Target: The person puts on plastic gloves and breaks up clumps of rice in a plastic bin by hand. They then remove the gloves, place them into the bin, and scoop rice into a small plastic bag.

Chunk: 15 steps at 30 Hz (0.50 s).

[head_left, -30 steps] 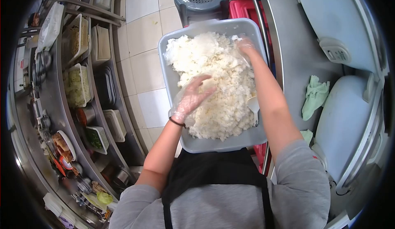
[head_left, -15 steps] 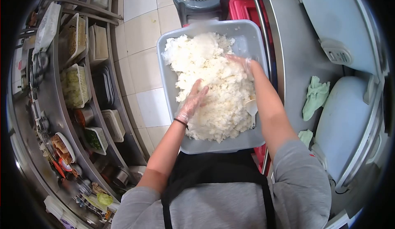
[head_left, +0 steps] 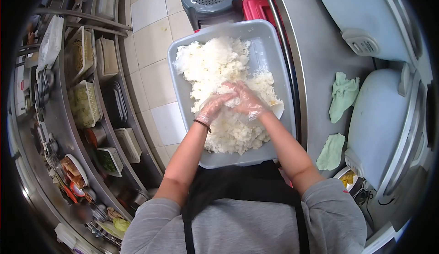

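Rice (head_left: pixel 215 66) fills the grey tub (head_left: pixel 274 57) at centre frame, where the gloved left hand (head_left: pixel 211 108) and right hand (head_left: pixel 247 101) press together on a clump, apparently shaping it.

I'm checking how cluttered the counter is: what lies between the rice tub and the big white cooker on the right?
In the head view, bare steel counter and two green cloths lie between the tub and the cooker.

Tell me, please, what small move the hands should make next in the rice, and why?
Probably press the cupped clump together and lift it clear. Both gloved hands, left hand and right hand, meet fingertip to fingertip over the middle of the cooked rice in the grey tub, with rice gathered between them. The rice scoop lies at the right side of the tub, beside the right hand, unused.
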Each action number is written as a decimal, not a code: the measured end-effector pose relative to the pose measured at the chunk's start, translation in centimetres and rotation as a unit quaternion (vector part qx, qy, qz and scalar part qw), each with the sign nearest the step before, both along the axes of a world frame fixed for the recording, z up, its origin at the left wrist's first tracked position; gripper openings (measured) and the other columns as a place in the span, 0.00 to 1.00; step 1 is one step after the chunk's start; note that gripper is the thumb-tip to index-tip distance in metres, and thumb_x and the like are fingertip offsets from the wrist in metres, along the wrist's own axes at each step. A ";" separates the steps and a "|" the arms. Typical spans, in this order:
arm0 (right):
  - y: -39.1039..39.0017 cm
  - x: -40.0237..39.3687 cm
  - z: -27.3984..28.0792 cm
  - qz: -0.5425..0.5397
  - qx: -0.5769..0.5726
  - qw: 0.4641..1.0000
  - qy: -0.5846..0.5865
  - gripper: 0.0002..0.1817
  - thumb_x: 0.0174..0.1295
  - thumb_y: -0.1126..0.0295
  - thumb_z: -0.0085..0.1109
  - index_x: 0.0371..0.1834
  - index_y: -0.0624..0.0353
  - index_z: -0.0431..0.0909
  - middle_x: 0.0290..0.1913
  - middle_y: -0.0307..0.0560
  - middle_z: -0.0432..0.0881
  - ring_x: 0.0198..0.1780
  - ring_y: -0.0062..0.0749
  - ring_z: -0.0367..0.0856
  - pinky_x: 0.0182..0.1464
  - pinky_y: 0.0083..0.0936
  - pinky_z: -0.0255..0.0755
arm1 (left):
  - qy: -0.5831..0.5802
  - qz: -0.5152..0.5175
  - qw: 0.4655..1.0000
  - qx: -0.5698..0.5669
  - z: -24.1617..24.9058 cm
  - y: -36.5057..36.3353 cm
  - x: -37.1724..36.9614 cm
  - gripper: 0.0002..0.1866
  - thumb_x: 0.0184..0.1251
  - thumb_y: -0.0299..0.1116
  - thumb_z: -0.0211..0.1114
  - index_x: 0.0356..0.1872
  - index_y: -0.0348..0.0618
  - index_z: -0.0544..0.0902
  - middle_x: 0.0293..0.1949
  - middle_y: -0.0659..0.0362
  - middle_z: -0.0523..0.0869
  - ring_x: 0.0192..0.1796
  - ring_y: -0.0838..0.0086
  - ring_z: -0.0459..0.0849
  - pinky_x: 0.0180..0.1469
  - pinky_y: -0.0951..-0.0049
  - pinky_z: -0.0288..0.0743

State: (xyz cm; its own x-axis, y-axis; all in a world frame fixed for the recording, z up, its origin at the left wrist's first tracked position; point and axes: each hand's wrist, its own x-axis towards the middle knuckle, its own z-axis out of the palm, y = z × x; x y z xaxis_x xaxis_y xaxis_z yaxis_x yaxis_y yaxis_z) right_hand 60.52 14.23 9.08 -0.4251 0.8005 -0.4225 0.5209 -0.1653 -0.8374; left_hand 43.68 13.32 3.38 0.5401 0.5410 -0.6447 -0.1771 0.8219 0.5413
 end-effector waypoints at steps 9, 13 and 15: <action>-0.6 0.6 0.2 -0.149 0.039 0.987 0.044 0.31 0.35 0.83 0.54 0.51 0.59 0.71 0.49 0.50 0.75 0.52 0.33 0.73 0.53 0.22 0.66 | 0.077 0.134 0.983 0.102 3.6 0.6 2.4 0.13 0.48 0.26 0.64 0.35 0.31 0.75 0.32 0.58 0.82 0.36 0.75 0.80 0.41 0.76 0.73; -0.4 1.5 -0.3 -0.162 0.028 0.985 0.056 0.29 0.35 0.82 0.54 0.49 0.61 0.72 0.47 0.49 0.77 0.49 0.31 0.75 0.50 0.20 0.67 | 0.106 0.114 0.981 0.113 3.3 1.2 2.1 0.16 0.47 0.25 0.64 0.39 0.31 0.74 0.32 0.59 0.81 0.33 0.76 0.79 0.37 0.76 0.73; -0.4 2.1 -0.4 -0.153 0.033 0.988 0.009 0.28 0.36 0.80 0.55 0.49 0.62 0.72 0.47 0.50 0.77 0.49 0.32 0.75 0.51 0.21 0.67 | 0.140 0.086 0.962 0.219 3.7 1.4 2.1 0.16 0.48 0.27 0.64 0.39 0.33 0.75 0.31 0.59 0.81 0.31 0.76 0.78 0.36 0.76 0.72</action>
State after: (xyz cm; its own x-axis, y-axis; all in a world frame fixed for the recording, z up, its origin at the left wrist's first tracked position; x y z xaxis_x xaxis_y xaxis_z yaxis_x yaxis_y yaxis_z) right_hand 62.59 13.85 8.71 -0.1650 0.9183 -0.3599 0.4400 -0.2581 -0.8601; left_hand 45.78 14.74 7.10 0.2563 0.8594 -0.4425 -0.0861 0.4763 0.8751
